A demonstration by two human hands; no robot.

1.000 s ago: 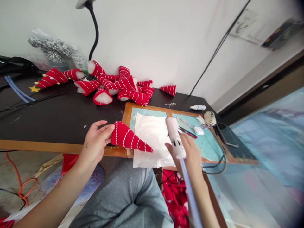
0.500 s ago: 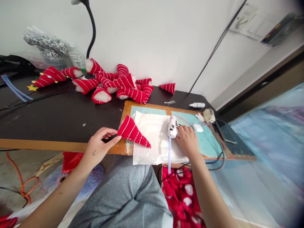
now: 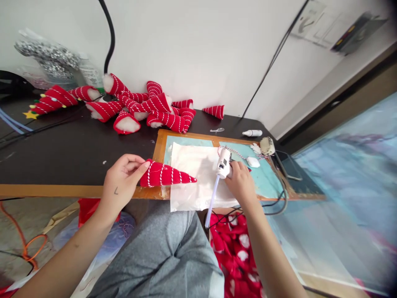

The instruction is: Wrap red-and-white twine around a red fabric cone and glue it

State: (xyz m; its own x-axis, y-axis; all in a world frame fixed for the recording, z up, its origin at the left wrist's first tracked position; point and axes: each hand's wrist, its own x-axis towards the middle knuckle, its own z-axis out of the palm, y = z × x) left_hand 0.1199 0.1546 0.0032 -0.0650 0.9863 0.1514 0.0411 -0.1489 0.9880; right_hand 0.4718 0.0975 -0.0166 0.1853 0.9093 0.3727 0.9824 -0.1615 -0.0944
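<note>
My left hand (image 3: 123, 182) pinches the wide end of a red felt cone (image 3: 167, 175) wound with white twisted cord. The cone lies sideways, its tip pointing right above a white plastic sheet (image 3: 186, 198). In my right hand (image 3: 242, 182) is a white hot glue gun (image 3: 223, 163), with my fingers wrapped round its handle. A long translucent glue stick (image 3: 211, 203) sticks out of its rear, toward me. Red-and-white cord (image 3: 234, 152) lies just beyond the gun.
Stuffed red cones (image 3: 155, 105) are heaped at the back. One decorated cone (image 3: 54, 101) with a yellow star lies left. A white tube (image 3: 252, 133), a phone (image 3: 288, 165) and a cable (image 3: 283, 194) are on the right. Red pieces (image 3: 235, 252) fill a container below the table edge.
My left hand has turned the cone from slanting down to nearly level and shifted it slightly left. The glue gun has tilted, its stick swinging left.
</note>
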